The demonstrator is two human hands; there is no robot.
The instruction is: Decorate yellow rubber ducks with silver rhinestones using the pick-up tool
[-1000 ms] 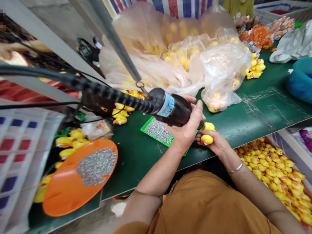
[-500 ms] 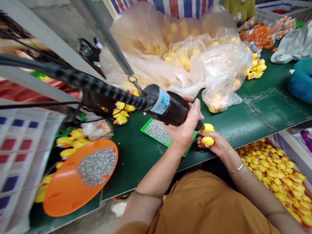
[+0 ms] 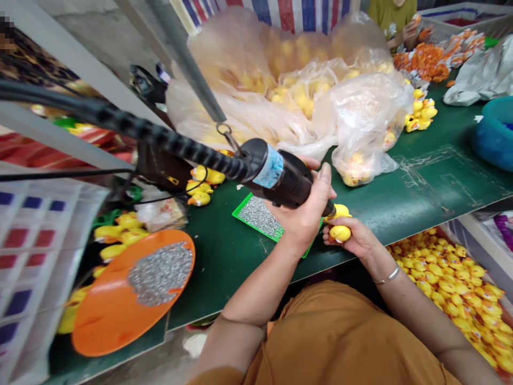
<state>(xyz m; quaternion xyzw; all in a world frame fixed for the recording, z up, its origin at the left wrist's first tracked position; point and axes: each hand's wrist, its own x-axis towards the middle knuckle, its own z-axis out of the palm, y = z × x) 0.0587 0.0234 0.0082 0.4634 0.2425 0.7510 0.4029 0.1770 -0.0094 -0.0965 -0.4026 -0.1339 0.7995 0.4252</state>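
My left hand [image 3: 306, 214] is wrapped round a black electric screwdriver [image 3: 280, 179], which hangs from a metal ring and points down to the right. Its tip touches or nearly touches a yellow rubber duck [image 3: 340, 211]. In my right hand [image 3: 358, 235] are that duck and a second yellow duck [image 3: 340, 233], pinched by the fingers. Partly behind my left hand and wrist lies a green tray [image 3: 250, 222] of small silver screws [image 3: 260, 214].
An orange dish [image 3: 104, 299] of screws stands at the left, beside more ducks. Plastic bags of ducks [image 3: 296, 107] fill the back. A blue basin [image 3: 495, 131] is at the right, above a bin of ducks [image 3: 449, 283]. Another person [image 3: 395, 24] sits at the far side.
The screwdriver's rear end has shifted slightly right, and the ducks in my right hand have moved a little left. The other person's hand has risen above the orange pieces.
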